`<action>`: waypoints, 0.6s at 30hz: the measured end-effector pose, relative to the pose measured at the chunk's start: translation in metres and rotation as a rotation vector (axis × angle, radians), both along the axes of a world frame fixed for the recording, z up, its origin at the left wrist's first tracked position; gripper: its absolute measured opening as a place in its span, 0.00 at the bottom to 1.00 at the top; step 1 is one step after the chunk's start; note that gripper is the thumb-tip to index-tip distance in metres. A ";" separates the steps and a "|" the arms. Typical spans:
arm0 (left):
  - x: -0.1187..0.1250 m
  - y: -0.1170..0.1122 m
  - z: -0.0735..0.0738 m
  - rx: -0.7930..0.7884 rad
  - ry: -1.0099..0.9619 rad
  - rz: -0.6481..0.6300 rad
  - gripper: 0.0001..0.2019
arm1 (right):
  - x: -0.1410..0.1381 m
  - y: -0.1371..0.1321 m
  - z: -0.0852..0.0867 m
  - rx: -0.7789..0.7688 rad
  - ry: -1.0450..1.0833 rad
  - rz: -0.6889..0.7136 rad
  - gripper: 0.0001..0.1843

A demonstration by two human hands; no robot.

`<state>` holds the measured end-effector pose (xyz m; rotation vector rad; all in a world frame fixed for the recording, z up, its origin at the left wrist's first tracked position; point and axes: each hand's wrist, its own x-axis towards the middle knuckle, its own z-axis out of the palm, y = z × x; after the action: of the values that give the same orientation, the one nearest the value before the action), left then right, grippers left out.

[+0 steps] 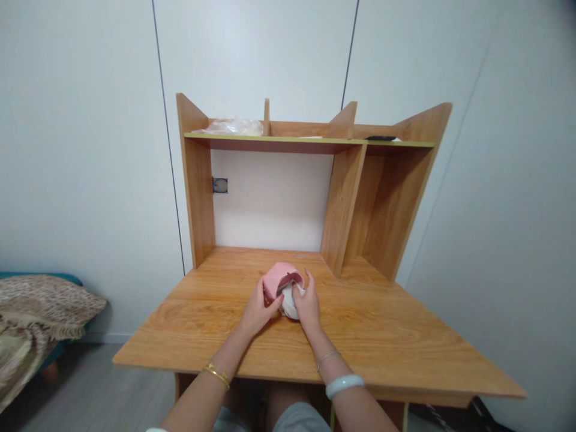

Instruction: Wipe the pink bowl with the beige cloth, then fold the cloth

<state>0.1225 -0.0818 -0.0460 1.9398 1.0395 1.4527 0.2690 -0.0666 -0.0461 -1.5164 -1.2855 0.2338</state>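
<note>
A pink pouch-like thing [281, 273] is held just above the middle of the desk, its dark opening turned toward me and to the right. My left hand [258, 310] grips its left side, the thumb near the opening. A crumpled white, soft-looking piece [290, 305] sits at the mouth and hangs partly out below; I cannot tell whether it is a lining or a separate cloth. My right hand [308, 304] is closed on this white piece, thumb pressed into it at the opening, with the index finger raised on the right.
The wooden desk [382, 336] has a shelf unit [274, 144] at its back. On the top shelf lie a clear plastic bag [234, 126] and a flat black object [380, 138]. A patterned blanket [40, 306] covers furniture at the left.
</note>
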 end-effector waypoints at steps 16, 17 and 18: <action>-0.009 0.007 -0.005 0.114 0.123 0.196 0.28 | -0.004 -0.004 0.001 -0.112 -0.151 0.070 0.30; -0.009 0.008 -0.005 0.102 0.105 0.198 0.28 | -0.004 -0.003 0.000 -0.091 -0.122 0.071 0.30; -0.009 0.009 -0.005 0.086 0.084 0.196 0.29 | -0.004 -0.002 -0.002 -0.065 -0.087 0.070 0.29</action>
<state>0.1134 -0.0731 -0.0512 2.0216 1.2546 1.5547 0.2651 -0.0688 -0.0481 -1.5526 -1.4133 0.2589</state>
